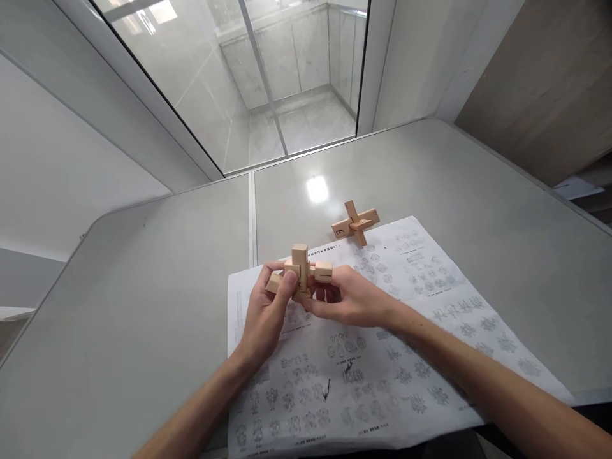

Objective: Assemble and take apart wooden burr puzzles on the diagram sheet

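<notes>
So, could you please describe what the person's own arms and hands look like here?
The left hand and right hand are bare, with no gloves, and no rings show. The left forearm and right forearm are slim and uncovered, with no sleeve, watch or bracelet in view.

Left hand (266, 311): one, bare; fingers slender, thumb (287, 284) with a short nail. Left forearm (203, 398): one, bare from the wrist to the lower edge of view; slim, smooth, widening gently toward the elbow end. Right hand (357, 297): one, bare; slender, fingers partly hidden. Right forearm (471, 364): one, bare to the lower right corner; long, slim, tapering evenly to a narrow wrist.
</notes>
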A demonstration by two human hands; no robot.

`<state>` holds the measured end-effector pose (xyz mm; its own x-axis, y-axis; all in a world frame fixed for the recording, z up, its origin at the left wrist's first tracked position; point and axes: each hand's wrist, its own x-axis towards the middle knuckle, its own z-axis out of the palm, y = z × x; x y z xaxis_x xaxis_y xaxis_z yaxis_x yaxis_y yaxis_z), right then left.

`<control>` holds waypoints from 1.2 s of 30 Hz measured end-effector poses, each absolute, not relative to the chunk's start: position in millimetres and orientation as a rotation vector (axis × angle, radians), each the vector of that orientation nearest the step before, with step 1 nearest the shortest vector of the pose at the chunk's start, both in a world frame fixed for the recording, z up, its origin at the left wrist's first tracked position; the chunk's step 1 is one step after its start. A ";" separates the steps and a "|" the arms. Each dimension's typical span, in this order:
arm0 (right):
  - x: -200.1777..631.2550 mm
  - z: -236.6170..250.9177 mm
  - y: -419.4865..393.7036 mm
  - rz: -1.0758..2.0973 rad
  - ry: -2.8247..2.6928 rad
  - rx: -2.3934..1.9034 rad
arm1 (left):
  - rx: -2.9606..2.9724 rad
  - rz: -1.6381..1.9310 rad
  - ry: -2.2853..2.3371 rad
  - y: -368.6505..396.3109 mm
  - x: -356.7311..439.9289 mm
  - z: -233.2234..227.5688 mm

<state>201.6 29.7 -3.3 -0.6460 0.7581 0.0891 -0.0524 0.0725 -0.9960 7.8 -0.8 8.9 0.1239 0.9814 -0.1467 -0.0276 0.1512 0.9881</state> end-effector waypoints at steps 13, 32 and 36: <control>213.5 -1.9 35.7 1.790 -1.623 -0.708 | 0.867 1.300 1.309 18.9 1.2 11.8; 215.1 -3.3 40.1 1.390 -1.525 -1.091 | 0.996 1.330 1.333 19.7 -2.6 8.8; 212.3 -4.4 40.5 1.194 -1.604 -1.121 | 1.140 1.273 1.406 15.4 -2.0 10.6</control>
<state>212.3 40.5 -4.4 -0.2631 0.9593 0.1024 0.1773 0.1524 -0.9723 -2.0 15.4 10.6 -0.1746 0.9840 -0.0350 0.0625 0.0466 0.9970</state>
